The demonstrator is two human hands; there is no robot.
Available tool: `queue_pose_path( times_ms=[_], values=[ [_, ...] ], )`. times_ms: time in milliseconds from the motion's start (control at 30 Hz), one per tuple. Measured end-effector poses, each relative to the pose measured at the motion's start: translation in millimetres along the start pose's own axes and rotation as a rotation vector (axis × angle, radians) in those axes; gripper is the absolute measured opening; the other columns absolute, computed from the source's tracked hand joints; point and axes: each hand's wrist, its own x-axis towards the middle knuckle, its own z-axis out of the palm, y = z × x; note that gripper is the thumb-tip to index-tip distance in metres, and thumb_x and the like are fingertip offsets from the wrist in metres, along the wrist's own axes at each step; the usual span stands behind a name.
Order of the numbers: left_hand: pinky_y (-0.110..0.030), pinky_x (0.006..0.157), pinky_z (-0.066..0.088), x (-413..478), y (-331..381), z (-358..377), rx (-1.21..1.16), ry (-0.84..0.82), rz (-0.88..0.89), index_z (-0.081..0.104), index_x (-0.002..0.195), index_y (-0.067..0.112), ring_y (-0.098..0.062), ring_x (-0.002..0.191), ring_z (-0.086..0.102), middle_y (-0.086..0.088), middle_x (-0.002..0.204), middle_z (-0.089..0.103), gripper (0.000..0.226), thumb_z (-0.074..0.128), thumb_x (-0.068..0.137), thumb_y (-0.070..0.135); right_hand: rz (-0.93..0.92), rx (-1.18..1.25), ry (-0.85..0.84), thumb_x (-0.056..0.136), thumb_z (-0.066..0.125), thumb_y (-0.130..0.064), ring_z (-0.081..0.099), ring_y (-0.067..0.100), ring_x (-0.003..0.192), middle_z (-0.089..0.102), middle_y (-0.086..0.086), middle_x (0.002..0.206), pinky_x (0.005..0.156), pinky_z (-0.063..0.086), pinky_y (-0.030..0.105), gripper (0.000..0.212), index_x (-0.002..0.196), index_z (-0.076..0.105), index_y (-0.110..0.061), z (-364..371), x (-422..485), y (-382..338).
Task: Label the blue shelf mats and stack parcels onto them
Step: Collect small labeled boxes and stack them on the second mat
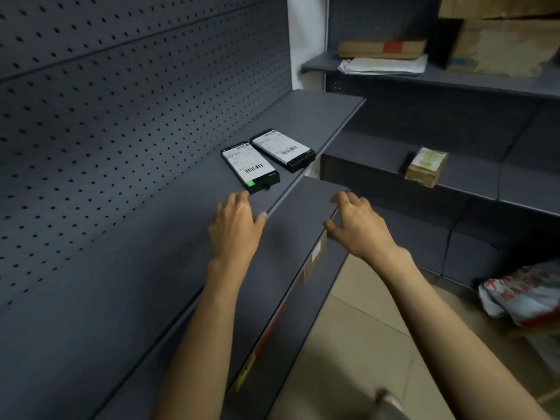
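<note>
From the head view, both hands reach forward over a dark blue-grey mat (291,237) that lies along the shelf's front edge. The left hand (235,228) rests palm down at the mat's left edge, fingers spread and slack, gripping nothing. The right hand (357,225) hovers at the mat's right edge, fingers curled downward and apart; whether its tips touch the mat is hard to tell through the blur. The two hands sit well apart, with the mat between them.

At 12 o'clock from the left hand, two flat black parcels lie side by side on the shelf (121,283), each with a white barcode label on top. The near parcel (250,166) sits just beyond the left fingertips and has a green tab at its near end. The far parcel (283,149) lies at 1 o'clock from it, close but not touching.

Under the mat's right edge, a brown carton (315,262) shows its side. At 2 o'clock from the right hand, a small taped box (425,166) stands on a lower shelf (378,162). At 12 o'clock, high up, another shelf (485,81) holds cardboard boxes and a white bag. A red-and-white bag (524,298) lies on the floor at 4 o'clock. Pegboard (106,101) backs the shelf on the left.
</note>
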Motion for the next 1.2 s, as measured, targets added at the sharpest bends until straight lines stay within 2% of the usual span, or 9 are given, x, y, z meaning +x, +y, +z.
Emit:
queue_pose_path(
  times_ms=[133, 233, 400, 533, 667, 767, 967, 1100, 1200],
  values=[
    [-0.049, 0.098, 0.044, 36.5, 3.3, 18.5, 0.024, -0.022, -0.131, 0.031, 0.15, 0.006, -0.033, 0.136, 0.036, -0.014, 0.149, 0.039, 0.075, 0.053, 0.095, 0.052, -0.068, 0.022, 0.045, 0.095, 0.051, -0.045, 0.037, 0.034, 0.129, 0.044, 0.013, 0.14, 0.097, 0.042, 0.047, 0.061, 0.141, 0.037, -0.007, 7.4, 67.1, 6.4],
    [-0.05, 0.105, 0.038, 58.1, 11.5, 31.2, 0.02, -0.005, -0.249, 0.023, 0.152, 0.003, -0.034, 0.141, 0.029, -0.015, 0.155, 0.029, 0.086, 0.049, 0.093, 0.061, -0.145, 0.057, 0.027, 0.092, 0.05, -0.055, 0.028, 0.032, 0.138, 0.036, 0.011, 0.149, 0.107, 0.033, 0.047, 0.074, 0.144, 0.034, -0.005, 14.2, 113.3, 10.7],
    [-0.045, 0.104, 0.037, 85.7, 40.4, 46.1, -0.014, 0.032, -0.438, 0.03, 0.146, 0.004, -0.029, 0.139, 0.031, -0.013, 0.149, 0.035, 0.096, 0.05, 0.084, 0.074, -0.249, 0.065, -0.056, 0.086, 0.049, -0.069, 0.013, 0.03, 0.148, 0.021, 0.013, 0.158, 0.118, 0.019, 0.047, 0.098, 0.151, 0.019, -0.002, 21.7, 178.0, 12.7],
    [-0.042, 0.111, 0.032, 104.7, 60.9, 62.6, -0.025, 0.027, -0.608, 0.03, 0.146, 0.003, -0.029, 0.139, 0.029, -0.011, 0.147, 0.036, 0.108, 0.049, 0.076, 0.083, -0.324, 0.078, -0.171, 0.077, 0.043, -0.083, 0.001, 0.029, 0.151, 0.007, 0.014, 0.163, 0.122, 0.008, 0.048, 0.12, 0.154, 0.003, -0.001, 32.9, 215.6, 11.5],
    [-0.04, 0.113, 0.03, 110.2, 70.5, 78.5, -0.019, 0.132, -0.718, 0.033, 0.143, 0.003, -0.029, 0.138, 0.029, -0.011, 0.144, 0.038, 0.106, 0.051, 0.074, 0.082, -0.303, 0.131, -0.229, 0.074, 0.048, -0.083, -0.006, 0.028, 0.151, 0.001, 0.013, 0.164, 0.122, 0.002, 0.05, 0.126, 0.154, -0.006, -0.001, 41.3, 239.2, 13.0],
    [-0.04, 0.111, 0.033, 115.2, 76.9, 85.5, -0.029, 0.229, -0.745, 0.04, 0.137, 0.003, -0.029, 0.136, 0.031, -0.012, 0.14, 0.041, 0.096, 0.063, 0.075, 0.072, -0.306, 0.156, -0.241, 0.073, 0.054, -0.08, -0.008, 0.029, 0.151, 0.002, 0.014, 0.164, 0.122, -0.002, 0.05, 0.126, 0.154, -0.002, 0.0, 43.5, 252.0, 17.1],
    [-0.042, 0.096, 0.043, 117.3, 77.4, 79.5, -0.04, 0.354, -0.792, 0.051, 0.124, 0.007, -0.028, 0.124, 0.044, -0.009, 0.126, 0.057, 0.082, 0.079, 0.063, 0.056, -0.346, 0.317, -0.173, 0.068, 0.076, -0.046, 0.01, 0.032, 0.15, 0.032, 0.018, 0.153, 0.122, 0.007, 0.048, 0.102, 0.144, 0.027, 0.001, 40.0, 268.0, 29.2],
    [-0.043, 0.087, 0.045, 109.2, 74.8, 71.2, -0.043, 0.431, -0.791, 0.047, 0.128, 0.011, -0.03, 0.12, 0.046, -0.009, 0.125, 0.059, 0.082, 0.079, 0.064, 0.051, -0.393, 0.385, -0.11, 0.067, 0.077, -0.04, 0.019, 0.031, 0.148, 0.037, 0.016, 0.15, 0.122, 0.009, 0.048, 0.101, 0.146, 0.028, -0.002, 32.7, 268.4, 27.7],
    [-0.045, 0.086, 0.046, 90.9, 69.2, 61.4, -0.044, 0.503, -0.795, 0.041, 0.136, 0.011, -0.03, 0.119, 0.047, -0.009, 0.126, 0.055, 0.089, 0.078, 0.065, 0.049, -0.436, 0.451, -0.075, 0.066, 0.077, -0.039, 0.032, 0.031, 0.141, 0.044, 0.014, 0.144, 0.118, 0.02, 0.05, 0.096, 0.144, 0.032, -0.005, 25.7, 255.8, 10.6]
  ],
)
